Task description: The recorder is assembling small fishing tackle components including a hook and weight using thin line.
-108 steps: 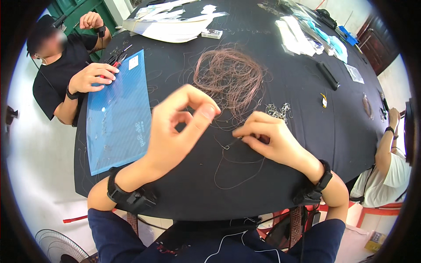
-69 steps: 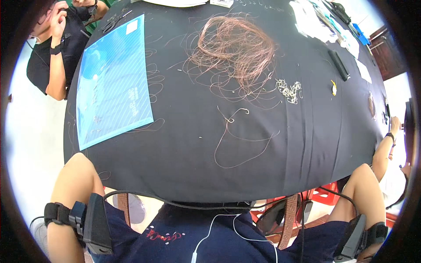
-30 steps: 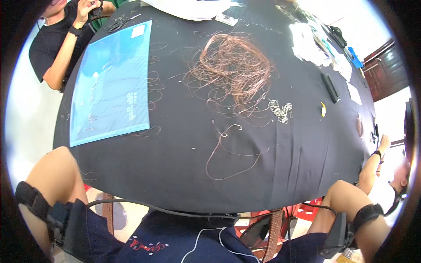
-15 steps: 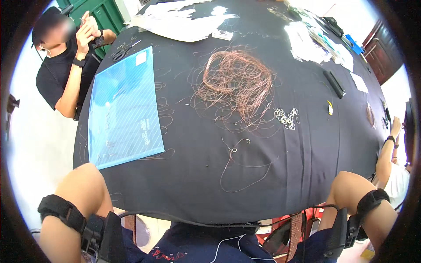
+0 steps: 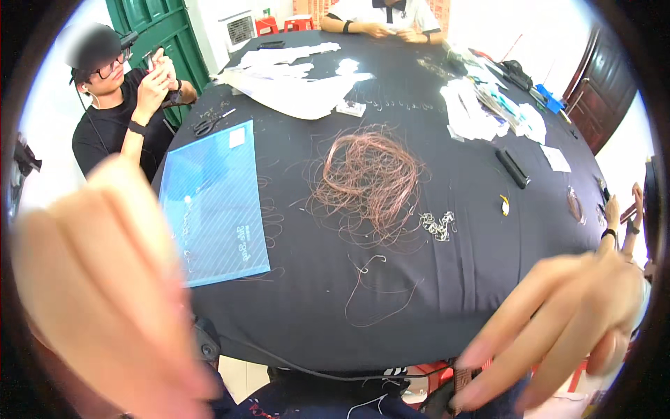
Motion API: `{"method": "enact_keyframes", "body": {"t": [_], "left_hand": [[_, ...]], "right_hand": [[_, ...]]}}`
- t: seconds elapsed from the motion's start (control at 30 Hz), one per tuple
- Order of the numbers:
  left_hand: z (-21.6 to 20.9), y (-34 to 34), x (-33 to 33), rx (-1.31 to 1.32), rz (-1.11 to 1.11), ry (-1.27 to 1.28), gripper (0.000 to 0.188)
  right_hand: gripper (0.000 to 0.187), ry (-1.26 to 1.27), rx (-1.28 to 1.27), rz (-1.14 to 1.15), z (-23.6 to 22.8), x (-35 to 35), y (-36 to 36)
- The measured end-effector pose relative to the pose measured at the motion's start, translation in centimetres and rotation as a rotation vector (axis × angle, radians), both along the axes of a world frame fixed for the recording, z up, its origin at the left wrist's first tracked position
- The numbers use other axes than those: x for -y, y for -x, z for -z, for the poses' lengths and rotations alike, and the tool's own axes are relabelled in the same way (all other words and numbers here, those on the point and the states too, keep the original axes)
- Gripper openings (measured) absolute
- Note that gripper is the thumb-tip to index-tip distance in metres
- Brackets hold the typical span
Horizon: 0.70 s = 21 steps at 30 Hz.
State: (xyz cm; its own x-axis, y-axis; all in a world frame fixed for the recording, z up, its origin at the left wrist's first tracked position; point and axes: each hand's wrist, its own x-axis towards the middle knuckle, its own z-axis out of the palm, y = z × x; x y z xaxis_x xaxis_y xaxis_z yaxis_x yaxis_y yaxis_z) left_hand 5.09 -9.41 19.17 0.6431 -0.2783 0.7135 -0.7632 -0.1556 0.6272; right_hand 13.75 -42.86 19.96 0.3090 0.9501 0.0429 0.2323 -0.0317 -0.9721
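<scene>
My left hand (image 5: 105,272) is raised close to the camera at the left, smeared by motion, so its fingers cannot be read clearly. On the lower right my right hand (image 5: 558,328) is also raised, its fingers stretched and apart, with nothing seen in it. Between them on the black cloth lies a single hook tied to a thin line (image 5: 351,318), the line curving in a loose loop. Beyond it spreads a tangled coil of fine reddish-brown line (image 5: 370,181). A small heap of silver hooks (image 5: 438,227) sits at the coil's right.
A blue plastic folder (image 5: 216,209) lies at the left, with black scissors (image 5: 206,126) behind it. White papers (image 5: 286,91) cover the far side. A black case (image 5: 513,168) and a small yellow item (image 5: 504,204) lie at right. Other people sit around the table (image 5: 293,314).
Both hands have come up into view, where before only bent arms showed at the lower edge. The view has tilted up, showing a person across the table.
</scene>
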Motion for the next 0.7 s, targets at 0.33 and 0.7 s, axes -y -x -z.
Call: {"method": "enact_keyframes", "body": {"t": [0.33, 0.7], "left_hand": [[5.4, -0.7, 5.0, -0.133, 0.538, -0.694, 0.011], [1.6, 5.9, 3.8, -0.142, 0.322, -0.5, 0.031]], "right_hand": [[0.045, 0.316, -0.034, 0.358, -2.8, 2.9, 5.3], [0.051, 0.555, 0.047, 0.526, -5.8, 6.8, 9.5]]}}
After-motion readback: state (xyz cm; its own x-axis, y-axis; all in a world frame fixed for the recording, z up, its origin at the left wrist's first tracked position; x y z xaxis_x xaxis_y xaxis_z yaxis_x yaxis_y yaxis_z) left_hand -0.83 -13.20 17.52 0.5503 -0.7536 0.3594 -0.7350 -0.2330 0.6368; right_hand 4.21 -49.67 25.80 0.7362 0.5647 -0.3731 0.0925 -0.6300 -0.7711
